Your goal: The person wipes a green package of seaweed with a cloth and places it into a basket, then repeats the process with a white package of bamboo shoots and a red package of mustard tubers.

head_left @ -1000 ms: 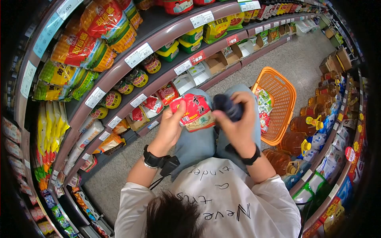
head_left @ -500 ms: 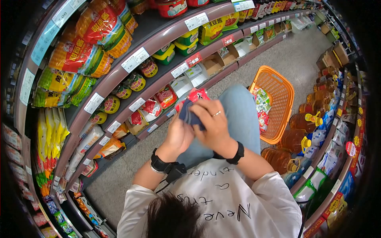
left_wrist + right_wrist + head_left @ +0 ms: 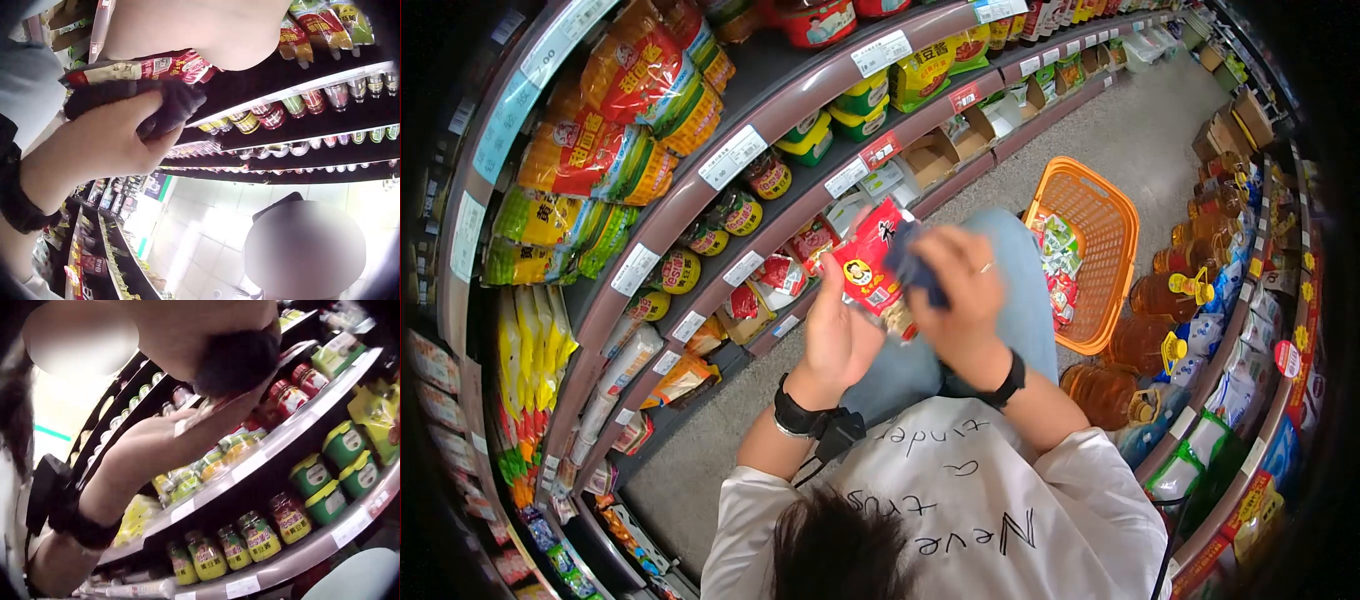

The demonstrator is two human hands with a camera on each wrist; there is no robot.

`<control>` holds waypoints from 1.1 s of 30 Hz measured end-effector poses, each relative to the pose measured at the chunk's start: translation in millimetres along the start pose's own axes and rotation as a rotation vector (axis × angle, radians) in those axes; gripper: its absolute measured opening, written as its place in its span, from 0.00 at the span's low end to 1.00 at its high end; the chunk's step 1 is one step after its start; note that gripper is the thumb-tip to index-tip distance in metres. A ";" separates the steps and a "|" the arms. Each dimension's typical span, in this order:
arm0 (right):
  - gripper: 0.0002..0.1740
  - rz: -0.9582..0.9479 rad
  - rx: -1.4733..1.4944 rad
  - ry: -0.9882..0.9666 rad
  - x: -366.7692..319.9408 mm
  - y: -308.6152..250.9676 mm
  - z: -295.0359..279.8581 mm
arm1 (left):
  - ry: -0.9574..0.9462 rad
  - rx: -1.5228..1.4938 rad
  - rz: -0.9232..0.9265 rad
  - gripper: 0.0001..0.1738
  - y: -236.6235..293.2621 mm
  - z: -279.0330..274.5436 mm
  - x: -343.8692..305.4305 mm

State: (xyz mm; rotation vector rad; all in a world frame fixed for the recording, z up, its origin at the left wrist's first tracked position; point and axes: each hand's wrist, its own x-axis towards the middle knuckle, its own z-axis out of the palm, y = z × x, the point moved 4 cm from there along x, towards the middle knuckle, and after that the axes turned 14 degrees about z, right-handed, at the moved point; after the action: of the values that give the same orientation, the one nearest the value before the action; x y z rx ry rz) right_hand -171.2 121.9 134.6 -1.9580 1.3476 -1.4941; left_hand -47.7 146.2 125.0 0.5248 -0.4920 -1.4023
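In the head view my left hand (image 3: 837, 338) holds a red printed food packet (image 3: 863, 268) above the lap, thumb along its near edge. The packet has a round cartoon face label and a clear lower part. My right hand (image 3: 968, 300) grips a bunched dark navy cloth (image 3: 917, 268) against the packet's right side, hiding part of it. From the left wrist, the cloth (image 3: 150, 103) lies along the packet (image 3: 119, 72), with the right hand's fingers curled round it. In the right wrist view the cloth (image 3: 240, 362) shows as a dark bunch close over the left hand (image 3: 147, 447).
An orange basket (image 3: 1122, 270) with several small packets (image 3: 1060, 255) stands on the floor, right of the knees. Large oil bottles (image 3: 1150, 295) line the right side. Shelves (image 3: 795, 205) with jars (image 3: 745, 213), tubs (image 3: 807, 140) and sauce bags (image 3: 590, 145) curve along the left.
The packet was first held with the cloth apart on its right. The cloth then moved left over the packet, covering most of it, and has now slid to its right side, with the packet tilted.
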 end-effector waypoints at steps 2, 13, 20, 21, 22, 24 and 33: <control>0.31 -0.109 0.078 -0.160 -18.2 -14.8 2.8 | -0.064 0.014 0.045 0.36 3.5 5.1 3.2; 0.32 -0.080 0.050 -0.189 -23.9 -5.6 -5.6 | -0.054 -0.099 0.113 0.35 5.4 4.4 5.8; 0.31 -0.136 0.100 -0.264 -43.0 -18.3 -10.3 | -0.082 -0.157 0.102 0.34 6.4 10.6 3.8; 0.31 -0.166 0.083 -0.252 -40.8 -15.8 -12.0 | -0.080 -0.194 0.078 0.34 5.9 12.0 4.2; 0.31 -0.194 0.066 -0.241 -37.4 -11.1 -14.5 | -0.077 -0.193 0.109 0.34 7.6 11.8 6.2; 0.29 -0.100 -0.032 -0.079 -24.0 3.8 -20.8 | -0.056 -0.195 0.168 0.34 10.7 9.9 6.3; 0.23 0.132 0.302 -0.262 -10.5 -1.5 -33.5 | 0.105 0.322 0.151 0.33 -1.7 -26.0 2.2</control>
State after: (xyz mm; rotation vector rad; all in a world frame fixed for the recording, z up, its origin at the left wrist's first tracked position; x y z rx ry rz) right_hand -199.9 140.3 142.9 -1.7638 1.0498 -1.2458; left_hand -32.9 145.3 103.5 0.8002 -0.6628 -1.1501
